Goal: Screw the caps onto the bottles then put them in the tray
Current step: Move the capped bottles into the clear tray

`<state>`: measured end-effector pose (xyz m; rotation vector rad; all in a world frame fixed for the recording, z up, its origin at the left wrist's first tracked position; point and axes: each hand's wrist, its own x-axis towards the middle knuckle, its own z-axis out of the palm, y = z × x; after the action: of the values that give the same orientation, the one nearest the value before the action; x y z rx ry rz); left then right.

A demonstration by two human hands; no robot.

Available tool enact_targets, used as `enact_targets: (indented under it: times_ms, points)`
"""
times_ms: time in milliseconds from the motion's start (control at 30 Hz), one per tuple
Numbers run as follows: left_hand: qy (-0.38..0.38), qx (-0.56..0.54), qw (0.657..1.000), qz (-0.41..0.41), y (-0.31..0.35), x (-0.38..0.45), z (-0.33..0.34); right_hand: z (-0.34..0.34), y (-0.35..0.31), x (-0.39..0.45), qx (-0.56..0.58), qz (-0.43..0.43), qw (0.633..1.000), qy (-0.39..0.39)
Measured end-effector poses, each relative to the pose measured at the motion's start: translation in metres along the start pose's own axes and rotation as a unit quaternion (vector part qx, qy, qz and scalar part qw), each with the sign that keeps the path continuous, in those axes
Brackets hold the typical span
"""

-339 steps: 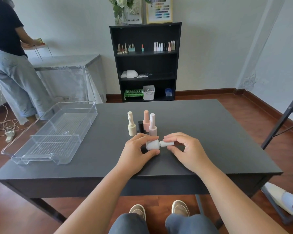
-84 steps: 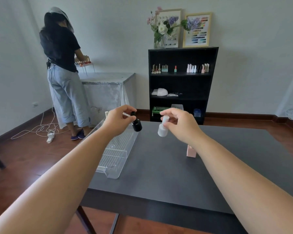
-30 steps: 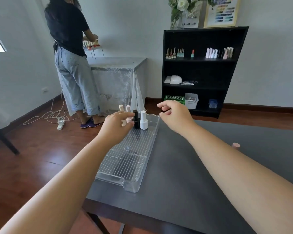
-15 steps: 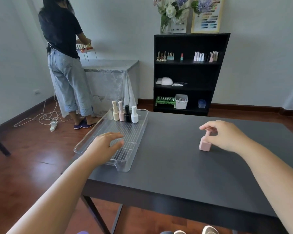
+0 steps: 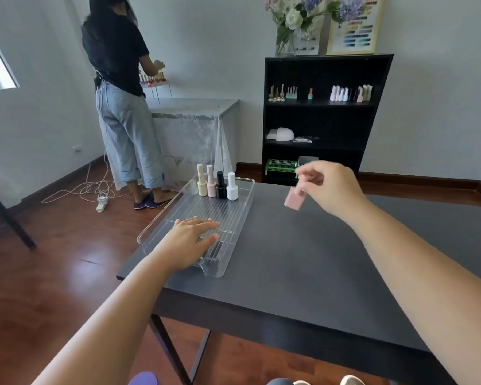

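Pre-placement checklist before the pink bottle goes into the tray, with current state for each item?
1. Grip: right hand pinches the pink bottle by its cap, bottle hanging clear above the table. ok
2. Cap screwed tight: hidden by the fingers. cannot tell
3. Free spot: bare tray floor right of the white bottle, which ends the row of four. ok
4. Tray steadied: left hand rests flat on its near end. ok
5. Row upright: cream bottle, light pink bottle, black bottle and the white one all stand. ok
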<state>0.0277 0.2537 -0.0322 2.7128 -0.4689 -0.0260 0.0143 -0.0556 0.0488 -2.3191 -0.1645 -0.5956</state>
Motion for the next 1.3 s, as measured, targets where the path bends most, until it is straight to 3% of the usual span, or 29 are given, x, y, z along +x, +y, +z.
enact_targets:
  times_ms: [200,433,633,1300]
  points:
    - [0.006,-0.016,1.0,0.008,-0.003,0.002,0.003,0.059,-0.037,0.055,0.1,-0.019,0.995,0.0]
    - [-0.05,0.025,0.998,0.033,-0.013,0.01,0.007,0.122,-0.024,0.085,0.005,0.003,0.994,-0.11]
    - [-0.049,0.03,0.998,0.039,-0.017,0.012,0.012,0.142,-0.005,0.096,-0.041,0.027,0.993,-0.11]
    - [-0.017,0.011,0.999,0.04,-0.014,0.007,0.009,0.161,0.001,0.11,-0.035,0.032,0.996,-0.079]
